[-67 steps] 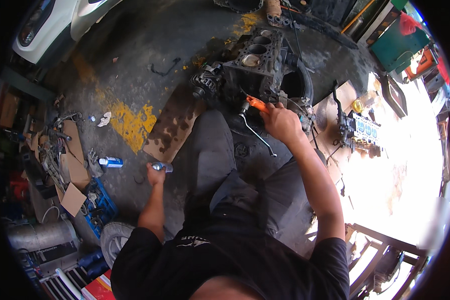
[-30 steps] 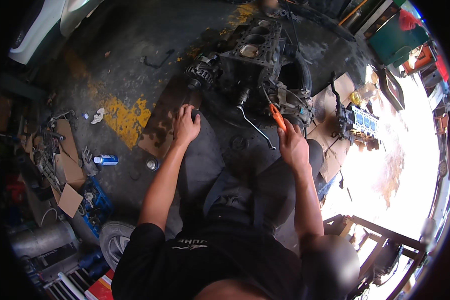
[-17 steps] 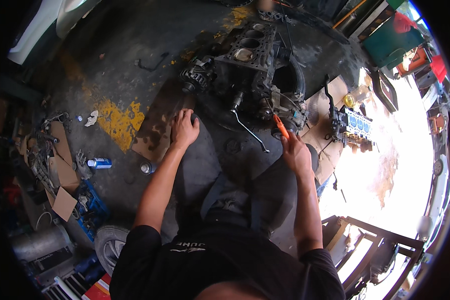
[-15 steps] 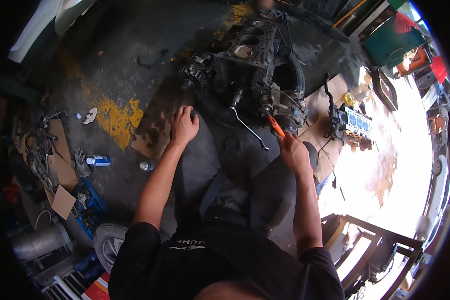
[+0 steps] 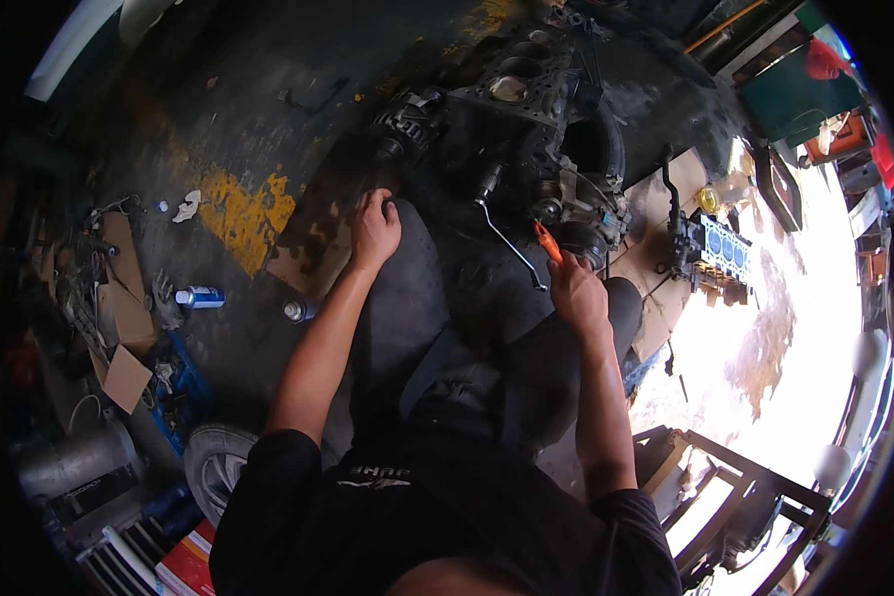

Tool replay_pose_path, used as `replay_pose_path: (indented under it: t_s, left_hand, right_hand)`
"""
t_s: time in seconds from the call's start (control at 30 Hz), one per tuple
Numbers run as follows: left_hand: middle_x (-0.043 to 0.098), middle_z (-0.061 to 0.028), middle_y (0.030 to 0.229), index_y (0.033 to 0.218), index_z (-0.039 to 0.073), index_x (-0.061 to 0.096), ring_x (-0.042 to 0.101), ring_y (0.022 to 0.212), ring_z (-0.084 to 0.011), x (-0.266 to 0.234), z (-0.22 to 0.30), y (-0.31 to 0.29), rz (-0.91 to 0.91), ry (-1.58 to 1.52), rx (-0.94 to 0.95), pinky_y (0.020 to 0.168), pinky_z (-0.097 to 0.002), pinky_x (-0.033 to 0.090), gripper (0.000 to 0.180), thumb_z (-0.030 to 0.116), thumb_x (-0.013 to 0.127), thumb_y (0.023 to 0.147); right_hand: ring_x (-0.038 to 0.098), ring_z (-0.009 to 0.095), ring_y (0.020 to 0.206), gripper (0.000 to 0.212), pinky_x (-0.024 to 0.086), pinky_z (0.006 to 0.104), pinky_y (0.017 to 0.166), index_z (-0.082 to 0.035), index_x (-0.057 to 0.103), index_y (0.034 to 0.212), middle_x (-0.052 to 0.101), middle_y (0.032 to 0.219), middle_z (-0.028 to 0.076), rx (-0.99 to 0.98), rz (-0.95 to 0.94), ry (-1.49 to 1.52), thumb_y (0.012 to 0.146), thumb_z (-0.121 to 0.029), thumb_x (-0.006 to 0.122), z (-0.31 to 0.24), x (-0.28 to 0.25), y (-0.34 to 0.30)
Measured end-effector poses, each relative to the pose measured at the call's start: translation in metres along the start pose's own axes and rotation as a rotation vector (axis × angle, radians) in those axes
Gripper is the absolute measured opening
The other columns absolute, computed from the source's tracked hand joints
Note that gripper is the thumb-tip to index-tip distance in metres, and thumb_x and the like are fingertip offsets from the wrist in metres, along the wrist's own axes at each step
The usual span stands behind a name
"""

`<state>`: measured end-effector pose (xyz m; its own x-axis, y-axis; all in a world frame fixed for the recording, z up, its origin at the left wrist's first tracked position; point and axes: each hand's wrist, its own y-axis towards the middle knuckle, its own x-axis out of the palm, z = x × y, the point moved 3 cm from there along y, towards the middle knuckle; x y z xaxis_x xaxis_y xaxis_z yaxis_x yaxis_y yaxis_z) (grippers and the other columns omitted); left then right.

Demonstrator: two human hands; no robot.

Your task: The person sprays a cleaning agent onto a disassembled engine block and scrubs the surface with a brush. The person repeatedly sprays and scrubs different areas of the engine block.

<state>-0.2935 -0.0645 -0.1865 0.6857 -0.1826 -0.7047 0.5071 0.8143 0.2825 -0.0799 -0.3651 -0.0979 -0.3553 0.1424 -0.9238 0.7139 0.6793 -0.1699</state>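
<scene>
A person in dark clothing works over a dark engine block (image 5: 507, 119), the right hand (image 5: 578, 291) with its fingers clamped around an orange-handled tool (image 5: 548, 243). The tool points toward round fittings at the block's near right side; whether its tip touches them cannot be told. The left hand (image 5: 374, 233) rests on the left knee (image 5: 410, 223), its fingers and thumb apart. A bent silver bar (image 5: 515, 248) slants from the block's front, left of the tool. On the floor at left are a blue-and-white can (image 5: 201, 297) and a second can (image 5: 298, 311) beside stained cardboard (image 5: 303, 253); at right sits a blue-faced metal engine part (image 5: 725, 248).
</scene>
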Motion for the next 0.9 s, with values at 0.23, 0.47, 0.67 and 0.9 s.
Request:
replay_pose_path:
  t_s: [0.23,0.47,0.67,0.9]
  left_hand:
    - [0.071,-0.0120,0.110,0.116,0.001,0.063,0.069,0.106,-0.0204,0.020,-0.066,0.001,0.185,-0.677,-0.391,0.093,-0.0311,0.051,0.018,0.007,0.053,0.103]
    - [0.067,-0.0130,0.131,0.131,0.001,0.063,0.063,0.123,-0.0207,0.007,-0.049,0.004,-0.134,-1.006,-0.405,0.109,-0.0333,0.047,0.035,0.023,0.049,0.108]
    - [0.064,-0.0203,0.134,0.124,-0.007,0.060,0.060,0.129,-0.0330,-0.012,-0.037,0.002,-0.115,-1.601,-0.907,0.111,-0.0440,0.047,0.052,0.037,0.034,0.112]
    - [0.071,-0.0107,0.102,0.112,0.000,0.067,0.069,0.096,-0.0210,0.001,-0.035,0.008,-0.178,-1.094,-0.713,0.090,-0.0339,0.056,0.032,0.029,0.053,0.109]
  right_hand:
    - [0.064,0.046,0.099,0.038,0.051,0.0502,0.085,-0.001,0.064,0.116,0.067,0.103,0.025,-0.284,-0.639,0.274,0.104,-0.036,0.054,-0.048,-0.039,-0.027]
    - [0.064,0.045,0.101,0.040,0.049,0.0500,0.086,-0.002,0.065,0.118,0.067,0.101,0.024,-0.441,-0.541,0.336,0.104,-0.038,0.055,-0.063,-0.055,-0.034]
    - [0.064,0.043,0.103,0.042,0.050,0.0498,0.089,-0.005,0.063,0.130,0.067,0.105,0.022,-0.366,-0.364,0.272,0.103,-0.036,0.056,-0.079,-0.051,-0.033]
    - [0.065,0.043,0.099,0.043,0.052,0.0508,0.086,-0.006,0.064,0.128,0.068,0.107,0.020,-0.452,-0.430,0.275,0.103,-0.040,0.054,-0.085,-0.034,-0.035]
